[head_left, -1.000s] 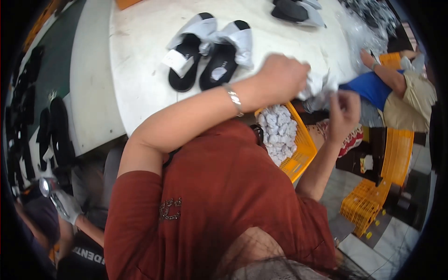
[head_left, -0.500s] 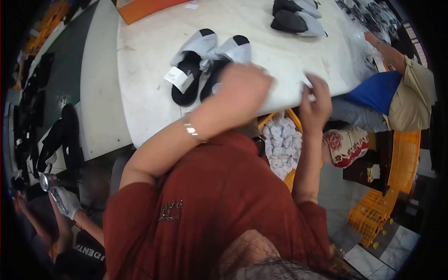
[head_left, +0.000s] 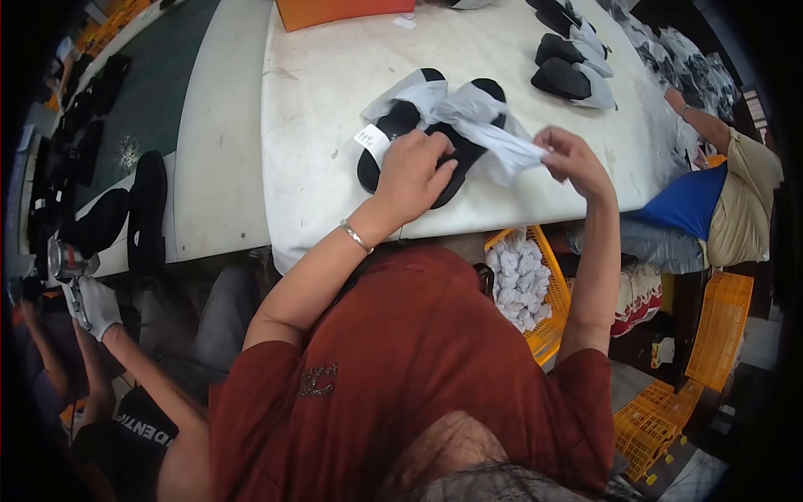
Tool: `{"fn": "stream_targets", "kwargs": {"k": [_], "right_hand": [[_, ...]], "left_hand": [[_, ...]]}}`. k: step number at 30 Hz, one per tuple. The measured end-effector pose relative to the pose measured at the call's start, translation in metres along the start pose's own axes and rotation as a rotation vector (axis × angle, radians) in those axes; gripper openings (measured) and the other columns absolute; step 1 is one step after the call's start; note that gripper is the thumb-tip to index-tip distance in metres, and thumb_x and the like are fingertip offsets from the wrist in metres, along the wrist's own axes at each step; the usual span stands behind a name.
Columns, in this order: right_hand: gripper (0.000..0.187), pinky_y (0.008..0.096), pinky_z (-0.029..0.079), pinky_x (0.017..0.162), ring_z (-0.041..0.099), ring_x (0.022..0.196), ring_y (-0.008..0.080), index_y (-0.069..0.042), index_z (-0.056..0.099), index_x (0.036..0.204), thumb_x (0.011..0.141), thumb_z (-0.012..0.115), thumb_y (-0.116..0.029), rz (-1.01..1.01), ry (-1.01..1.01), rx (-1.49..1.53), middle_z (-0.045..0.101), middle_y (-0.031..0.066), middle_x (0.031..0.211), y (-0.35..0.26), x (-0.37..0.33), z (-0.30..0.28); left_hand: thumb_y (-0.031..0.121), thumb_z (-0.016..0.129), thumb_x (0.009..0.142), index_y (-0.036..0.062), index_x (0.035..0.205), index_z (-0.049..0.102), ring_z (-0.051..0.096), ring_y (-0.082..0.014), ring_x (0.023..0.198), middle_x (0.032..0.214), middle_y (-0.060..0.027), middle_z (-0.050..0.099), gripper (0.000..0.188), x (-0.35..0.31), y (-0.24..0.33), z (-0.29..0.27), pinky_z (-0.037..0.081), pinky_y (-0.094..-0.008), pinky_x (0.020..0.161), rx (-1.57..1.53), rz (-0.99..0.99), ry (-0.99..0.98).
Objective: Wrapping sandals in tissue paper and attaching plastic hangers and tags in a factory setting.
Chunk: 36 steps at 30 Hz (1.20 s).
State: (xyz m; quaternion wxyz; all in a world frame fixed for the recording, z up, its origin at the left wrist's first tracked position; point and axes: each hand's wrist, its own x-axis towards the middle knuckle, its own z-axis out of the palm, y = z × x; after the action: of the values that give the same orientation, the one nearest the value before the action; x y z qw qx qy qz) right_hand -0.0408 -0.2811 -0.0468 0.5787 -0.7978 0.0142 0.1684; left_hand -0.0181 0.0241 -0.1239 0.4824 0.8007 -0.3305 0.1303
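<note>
A pair of black slippers (head_left: 368, 173) lies on the white table in front of me, toes pointing away. Thin white wrapping covers their uppers, leaving the black toe tips bare. My left hand (head_left: 412, 173) is on the right-hand slipper (head_left: 452, 180), its fingers bent over the footbed and the thumb at the heel side. Stretched out to the right from that slipper is a strip of the white wrapping (head_left: 510, 151), its end pinched in the fingers of my right hand (head_left: 575, 163). A white paper label (head_left: 370, 142) sits on the left slipper.
More wrapped black slippers (head_left: 562, 78) lie at the table's far right. An orange box (head_left: 343, 12) stands at the far edge. Below the table is a yellow crate (head_left: 556, 297) of crumpled white wads. Co-workers are at both sides; one gloved hand (head_left: 94, 305) holds a metal tool.
My right hand has taken hold of the white wrapping and drawn it out to the right. My left hand has come down onto the right slipper. The whole view has shifted.
</note>
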Motion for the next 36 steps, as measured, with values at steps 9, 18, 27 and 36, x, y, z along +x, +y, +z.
{"fn": "stream_targets", "kwargs": {"k": [9,18,27,36], "right_hand": [[0.028,0.0261,0.04,0.063,0.053,0.069,0.0123,0.003,0.071,0.103,0.078,0.079,-0.009,-0.419,0.252,0.173,0.061,0.0006,0.08,-0.001,-0.015,-0.049],[0.019,0.042,0.06,0.092,0.07,0.096,0.0324,0.011,0.058,0.111,0.095,0.059,0.001,-0.468,0.814,0.953,0.068,0.0209,0.107,0.118,0.069,-0.191],[0.053,0.0401,0.057,0.087,0.067,0.103,0.0262,-0.001,0.055,0.136,0.087,0.072,-0.014,-0.741,1.443,-1.722,0.066,0.0139,0.121,-0.036,-0.041,-0.356],[0.065,0.0344,0.053,0.079,0.064,0.083,0.0242,-0.008,0.055,0.134,0.074,0.079,-0.012,-0.509,-0.185,-0.872,0.059,0.0114,0.125,-0.062,0.143,0.1]], "left_hand": [[0.01,0.07,0.086,0.0051,0.094,0.063,0.055,-0.0318,0.084,0.081,-0.0107,0.06,0.013,0.002,0.006,-0.016,0.044,-0.0435,0.077,0.052,0.212,-0.037],[0.008,0.069,0.084,0.0061,0.092,0.061,0.055,-0.0275,0.088,0.085,-0.0079,0.058,0.011,-0.006,-0.001,-0.027,0.047,-0.0415,0.086,-0.101,0.44,-0.068],[0.019,0.071,0.086,0.0061,0.103,0.063,0.055,-0.031,0.104,0.105,-0.0099,0.059,0.023,-0.01,0.006,-0.016,0.044,-0.0424,0.091,0.055,0.278,-0.125],[0.017,0.073,0.082,0.0079,0.107,0.064,0.055,-0.0269,0.11,0.103,-0.0062,0.063,0.028,-0.009,-0.023,-0.028,0.037,-0.0473,0.098,0.614,-0.06,-0.117]]}}
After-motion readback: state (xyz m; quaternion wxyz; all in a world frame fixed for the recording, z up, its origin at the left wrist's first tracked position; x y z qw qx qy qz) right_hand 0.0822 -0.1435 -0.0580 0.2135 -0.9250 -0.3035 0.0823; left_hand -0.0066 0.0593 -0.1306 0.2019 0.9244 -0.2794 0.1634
